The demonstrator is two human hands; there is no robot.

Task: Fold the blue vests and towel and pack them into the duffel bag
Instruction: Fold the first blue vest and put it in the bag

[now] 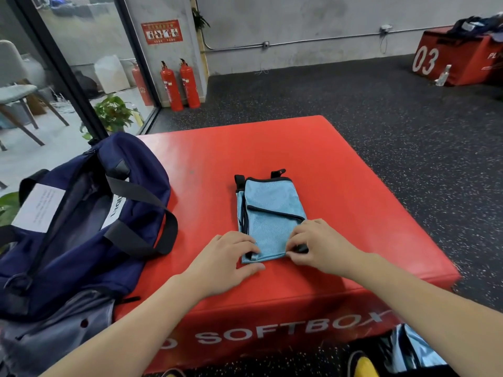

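**Here: both hands on the folded vest**

Centrally, a red box fills the view. At nine o'clock on it sits the navy bag, unzipped. The blue vest lies folded at the middle. At six o'clock of the vest, the left hand and right hand pinch its near corners.
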